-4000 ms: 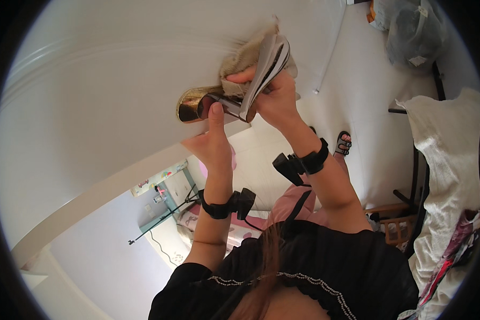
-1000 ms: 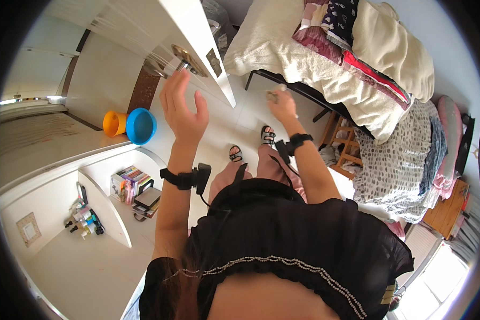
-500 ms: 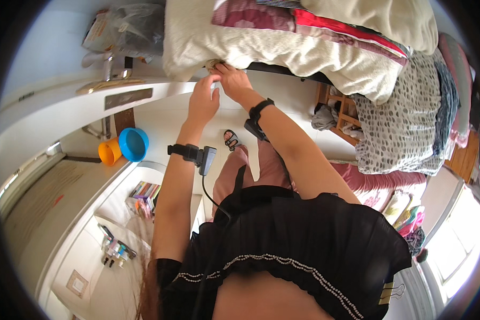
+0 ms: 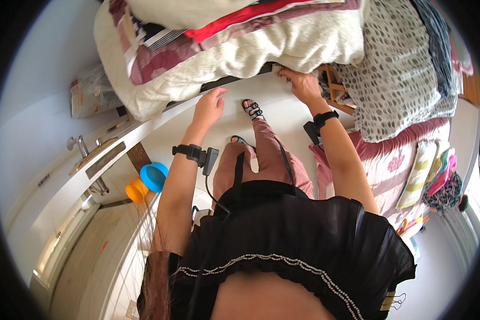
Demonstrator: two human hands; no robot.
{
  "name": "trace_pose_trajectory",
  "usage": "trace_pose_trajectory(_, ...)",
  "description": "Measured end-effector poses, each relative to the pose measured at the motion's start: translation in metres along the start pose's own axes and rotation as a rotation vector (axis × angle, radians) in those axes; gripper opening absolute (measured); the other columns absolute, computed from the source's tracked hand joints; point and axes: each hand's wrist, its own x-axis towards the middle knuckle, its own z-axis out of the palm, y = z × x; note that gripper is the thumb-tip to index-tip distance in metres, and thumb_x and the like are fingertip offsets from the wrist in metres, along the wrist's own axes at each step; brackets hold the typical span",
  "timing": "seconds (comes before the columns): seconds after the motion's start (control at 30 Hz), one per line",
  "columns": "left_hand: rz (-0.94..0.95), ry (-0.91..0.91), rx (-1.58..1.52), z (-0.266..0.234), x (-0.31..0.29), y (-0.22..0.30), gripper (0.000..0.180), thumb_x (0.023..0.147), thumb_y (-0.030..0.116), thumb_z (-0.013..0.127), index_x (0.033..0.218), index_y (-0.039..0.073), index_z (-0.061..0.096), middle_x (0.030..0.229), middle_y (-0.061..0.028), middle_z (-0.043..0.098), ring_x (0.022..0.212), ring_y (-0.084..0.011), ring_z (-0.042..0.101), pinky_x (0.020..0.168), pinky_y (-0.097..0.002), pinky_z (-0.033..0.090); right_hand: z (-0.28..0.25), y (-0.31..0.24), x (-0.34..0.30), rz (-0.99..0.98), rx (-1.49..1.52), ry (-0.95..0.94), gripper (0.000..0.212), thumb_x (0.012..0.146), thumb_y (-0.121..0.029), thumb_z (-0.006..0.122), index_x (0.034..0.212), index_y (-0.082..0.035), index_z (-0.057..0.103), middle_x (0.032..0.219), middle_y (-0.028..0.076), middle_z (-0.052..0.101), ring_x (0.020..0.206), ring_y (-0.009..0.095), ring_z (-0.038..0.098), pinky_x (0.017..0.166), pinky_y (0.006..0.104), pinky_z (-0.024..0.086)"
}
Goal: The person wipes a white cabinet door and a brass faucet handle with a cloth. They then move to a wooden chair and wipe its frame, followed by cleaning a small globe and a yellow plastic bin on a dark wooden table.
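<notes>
My right hand (image 4: 304, 87) is at the lower edge of a high bed, its bent fingers closed on a small crumpled pale cloth (image 4: 276, 69) pressed against the dark bed rail (image 4: 226, 81). A cream fleece blanket (image 4: 213, 58) hangs over the rail, with red, striped and maroon fabric folded on top. Farther left, my left hand (image 4: 209, 109) hovers just below the blanket's edge. It holds nothing, and its fingers are apart. Both wrists wear black straps with small devices.
A wooden ladder-like piece (image 4: 336, 88) stands right of my right hand, beside a bed with a spotted cover (image 4: 389, 80). Lower right lies a pink-covered bed (image 4: 378, 160). To the left are a white door (image 4: 74, 186), blue (image 4: 153, 177) and orange (image 4: 137, 190) tubs, and a plastic bag (image 4: 93, 96).
My right hand has moved right along the bed rail with the cloth, away from the corner by the door. My left hand has separated from it. The view has shifted to the right.
</notes>
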Motion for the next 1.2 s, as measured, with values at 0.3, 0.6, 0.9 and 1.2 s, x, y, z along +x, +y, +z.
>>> trace_pose_trajectory(0.3, 0.106, -0.014, 0.094, 0.015, 0.027, 0.022, 0.04, 0.09, 0.006, 0.062, 0.129, 0.009, 0.055, 0.127, -0.0139, 0.062, 0.114, -0.0303, 0.062, 0.094, -0.0417, 0.049, -0.002, 0.067, 0.009, 0.426, -0.082, 0.595, 0.022, 0.076, -0.002, 0.059, 0.097, -0.002, 0.065, 0.105, 0.017, 0.065, 0.105, 0.036, 0.059, 0.087, 0.0445, 0.052)
trace_pose_trajectory(0.6, 0.217, 0.124, 0.006, 0.03, 0.021, 0.011, 0.054, 0.084, 0.001, 0.062, 0.136, 0.006, 0.049, 0.132, -0.0196, 0.053, 0.121, -0.041, 0.053, 0.1, -0.045, 0.046, 0.078, -0.095, 0.018, 0.208, 0.28, 0.596, 0.035, 0.081, -0.002, 0.058, 0.114, -0.014, 0.063, 0.12, 0.01, 0.064, 0.115, 0.033, 0.059, 0.086, 0.0444, 0.055)
trace_pose_trajectory(0.9, 0.055, -0.024, -0.084, 0.023, -0.012, -0.015, 0.061, 0.086, 0.007, 0.069, 0.143, 0.012, 0.047, 0.138, -0.0132, 0.056, 0.12, -0.0284, 0.06, 0.097, -0.0406, 0.05, 0.102, -0.121, -0.022, 0.116, 0.59, 0.19, 0.042, 0.082, 0.001, 0.06, 0.12, -0.017, 0.065, 0.117, 0.01, 0.067, 0.112, 0.032, 0.061, 0.089, 0.0391, 0.053)
trace_pose_trajectory(1.2, 0.109, -0.307, -0.175, 0.091, -0.031, 0.019, 0.093, 0.077, 0.025, 0.083, 0.155, 0.019, 0.034, 0.152, -0.0148, 0.044, 0.143, -0.0328, 0.038, 0.113, -0.042, 0.039, 0.093, -0.073, -0.1, 0.738, 1.85, 0.064, 0.053, 0.098, -0.019, 0.063, 0.144, 0.0, 0.045, 0.13, 0.008, 0.058, 0.117, 0.023, 0.058, 0.098, 0.0367, 0.047)
